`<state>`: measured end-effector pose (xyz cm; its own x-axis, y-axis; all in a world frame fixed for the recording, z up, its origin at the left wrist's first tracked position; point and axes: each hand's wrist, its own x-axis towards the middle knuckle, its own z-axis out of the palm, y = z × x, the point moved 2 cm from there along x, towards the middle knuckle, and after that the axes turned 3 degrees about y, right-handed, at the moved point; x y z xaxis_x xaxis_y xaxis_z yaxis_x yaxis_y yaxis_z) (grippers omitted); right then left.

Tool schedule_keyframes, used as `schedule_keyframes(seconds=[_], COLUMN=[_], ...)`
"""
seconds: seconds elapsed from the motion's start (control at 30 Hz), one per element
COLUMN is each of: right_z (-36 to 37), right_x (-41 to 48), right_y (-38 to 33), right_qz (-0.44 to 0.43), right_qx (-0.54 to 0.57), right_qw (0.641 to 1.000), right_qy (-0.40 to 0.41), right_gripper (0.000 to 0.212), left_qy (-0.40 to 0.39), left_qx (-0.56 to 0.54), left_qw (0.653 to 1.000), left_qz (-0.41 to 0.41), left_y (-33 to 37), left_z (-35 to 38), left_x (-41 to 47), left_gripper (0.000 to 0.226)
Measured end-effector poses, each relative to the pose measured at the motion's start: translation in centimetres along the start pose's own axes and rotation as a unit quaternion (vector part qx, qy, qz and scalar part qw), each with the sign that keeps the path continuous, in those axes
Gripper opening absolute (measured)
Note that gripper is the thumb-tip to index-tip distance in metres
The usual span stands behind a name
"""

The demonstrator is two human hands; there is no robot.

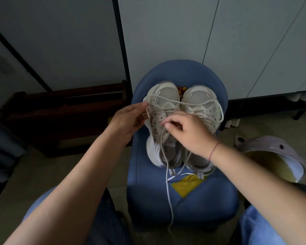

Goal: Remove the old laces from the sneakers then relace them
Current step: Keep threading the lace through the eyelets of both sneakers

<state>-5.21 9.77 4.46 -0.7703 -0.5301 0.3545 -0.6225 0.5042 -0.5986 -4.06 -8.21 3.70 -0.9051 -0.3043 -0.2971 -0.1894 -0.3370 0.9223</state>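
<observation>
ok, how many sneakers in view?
2. Left sneaker and right sneaker sit side by side on the blue chair, toes pointing away; the right hand partly covers both.

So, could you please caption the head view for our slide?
The left hand and right hand pinch a cream shoelace over two white mesh sneakers on a blue padded chair.

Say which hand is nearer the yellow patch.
Right. The right hand sits just beyond the yellow patch, over the sneakers; left hand is farther off, past their left side.
</observation>
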Motion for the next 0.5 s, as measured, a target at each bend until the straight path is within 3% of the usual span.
schedule_keyframes(seconds=[0.07, 0.17, 0.33, 0.5], right_z=[0.7, 0.2, 0.9, 0.7], right_x=[0.3, 1.1, 1.6, 2.0], right_y=[0.3, 0.9, 0.6, 1.4], right_qz=[0.018, 0.109, 0.169, 0.244], right_qx=[-0.034, -0.015, 0.065, 0.131], right_qw=[0.999, 0.993, 0.983, 0.960], right_qy=[0.013, 0.045, -0.024, -0.039], right_gripper=[0.022, 0.027, 0.031, 0.023], left_qy=[0.026, 0.030, 0.033, 0.040], left_qx=[0.003, 0.011, 0.048, 0.082], left_qw=[0.999, 0.999, 0.997, 0.992], left_qz=[0.022, 0.039, 0.057, 0.085], left_y=[-0.3, -1.0, -1.7, -1.6], left_z=[0.6, 1.3, 1.8, 1.8], left_x=[0.1, 0.4, 0.4, 0.4], left_gripper=[0.009, 0.004, 0.006, 0.010])
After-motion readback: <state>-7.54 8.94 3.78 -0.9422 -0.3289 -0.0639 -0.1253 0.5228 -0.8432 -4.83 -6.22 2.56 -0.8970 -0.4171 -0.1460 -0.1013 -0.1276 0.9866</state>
